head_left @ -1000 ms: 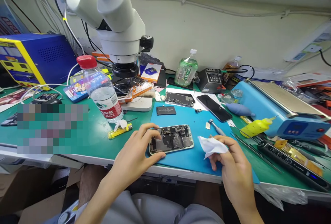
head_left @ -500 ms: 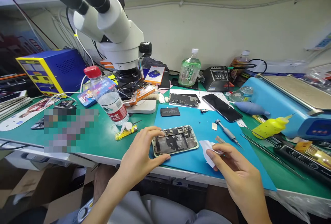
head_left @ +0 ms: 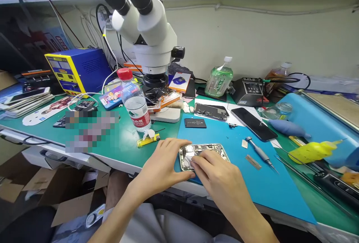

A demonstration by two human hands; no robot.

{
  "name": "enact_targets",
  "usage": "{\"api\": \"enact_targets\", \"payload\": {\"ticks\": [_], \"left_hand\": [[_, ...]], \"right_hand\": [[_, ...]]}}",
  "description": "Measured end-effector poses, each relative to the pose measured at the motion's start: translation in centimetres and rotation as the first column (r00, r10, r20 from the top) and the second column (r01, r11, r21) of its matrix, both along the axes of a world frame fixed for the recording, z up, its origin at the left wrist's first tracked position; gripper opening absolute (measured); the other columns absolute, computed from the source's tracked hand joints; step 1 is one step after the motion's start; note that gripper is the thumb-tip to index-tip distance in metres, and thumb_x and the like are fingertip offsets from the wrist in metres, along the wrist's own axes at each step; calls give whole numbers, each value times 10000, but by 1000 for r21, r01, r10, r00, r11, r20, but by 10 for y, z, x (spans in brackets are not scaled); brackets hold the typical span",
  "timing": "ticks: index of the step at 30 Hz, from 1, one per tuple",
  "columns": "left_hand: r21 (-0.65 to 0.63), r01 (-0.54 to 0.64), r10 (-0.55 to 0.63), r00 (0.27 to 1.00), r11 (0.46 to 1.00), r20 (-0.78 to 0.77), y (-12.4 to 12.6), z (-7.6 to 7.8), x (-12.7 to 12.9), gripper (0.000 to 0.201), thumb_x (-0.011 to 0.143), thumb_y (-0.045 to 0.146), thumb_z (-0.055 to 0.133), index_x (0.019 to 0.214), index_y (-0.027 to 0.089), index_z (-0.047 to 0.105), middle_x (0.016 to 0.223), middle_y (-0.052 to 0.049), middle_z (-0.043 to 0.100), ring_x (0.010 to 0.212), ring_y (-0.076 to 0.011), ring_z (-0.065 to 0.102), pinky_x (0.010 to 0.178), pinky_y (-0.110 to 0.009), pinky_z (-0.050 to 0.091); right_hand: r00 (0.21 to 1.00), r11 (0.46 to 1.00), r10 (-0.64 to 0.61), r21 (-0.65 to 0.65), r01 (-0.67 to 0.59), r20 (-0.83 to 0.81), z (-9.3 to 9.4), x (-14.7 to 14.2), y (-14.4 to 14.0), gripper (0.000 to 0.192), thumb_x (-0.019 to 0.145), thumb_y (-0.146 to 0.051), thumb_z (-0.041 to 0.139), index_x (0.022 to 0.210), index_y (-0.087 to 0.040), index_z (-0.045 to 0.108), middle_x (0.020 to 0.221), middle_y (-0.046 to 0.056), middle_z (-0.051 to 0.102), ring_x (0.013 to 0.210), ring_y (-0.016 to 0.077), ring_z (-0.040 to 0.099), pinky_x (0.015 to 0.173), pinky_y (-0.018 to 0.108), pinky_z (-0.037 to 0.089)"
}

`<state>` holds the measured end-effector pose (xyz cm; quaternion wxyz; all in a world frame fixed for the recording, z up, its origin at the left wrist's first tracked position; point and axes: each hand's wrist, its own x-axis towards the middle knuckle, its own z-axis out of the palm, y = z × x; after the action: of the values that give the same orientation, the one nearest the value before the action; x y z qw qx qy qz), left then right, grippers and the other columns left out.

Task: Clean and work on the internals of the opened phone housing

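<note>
An opened phone (head_left: 203,155) is being gripped at its near end by the left hand (head_left: 164,166), thumb and fingers clamped on its edges, while a small white wipe (head_left: 188,161) is being pressed onto its exposed insides by the fingers of the right hand (head_left: 221,177). The phone is lying on a blue mat (head_left: 238,172). Beyond the phone, a black battery (head_left: 195,122) is lying; a screwdriver (head_left: 259,153) is resting to the phone's right, a yellow lighter (head_left: 148,140) and a water bottle (head_left: 134,100) to its left. Farther back, the view is being crowded by a microscope (head_left: 153,37).
</note>
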<state>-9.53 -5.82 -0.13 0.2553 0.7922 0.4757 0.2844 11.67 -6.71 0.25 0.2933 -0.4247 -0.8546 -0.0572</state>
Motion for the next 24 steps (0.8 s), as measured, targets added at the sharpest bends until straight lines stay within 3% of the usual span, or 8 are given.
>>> {"api": "enact_targets", "payload": {"ticks": [8,24], "left_hand": [[16,-10,10,1000,1000,11,3,-1,2,653,859,350,876,1404,301,521,1384,-55,647,1313,-320,570,1079,-493,484],[-18,-25,25,1000,1000,11,4,-4,1,692,817,349,917,1396,324,538,1396,-48,645,1316,-330,571,1082,-498,495]], "right_hand": [[979,983,182,-32,-180,93,17,7,-2,246,1079,-123,508,956,-195,708,840,33,657,770,181,582,668,321,427],[970,981,193,-43,-189,148,15,7,-2,274,1048,-63,473,1025,-168,725,842,45,630,754,199,513,657,359,411]]}}
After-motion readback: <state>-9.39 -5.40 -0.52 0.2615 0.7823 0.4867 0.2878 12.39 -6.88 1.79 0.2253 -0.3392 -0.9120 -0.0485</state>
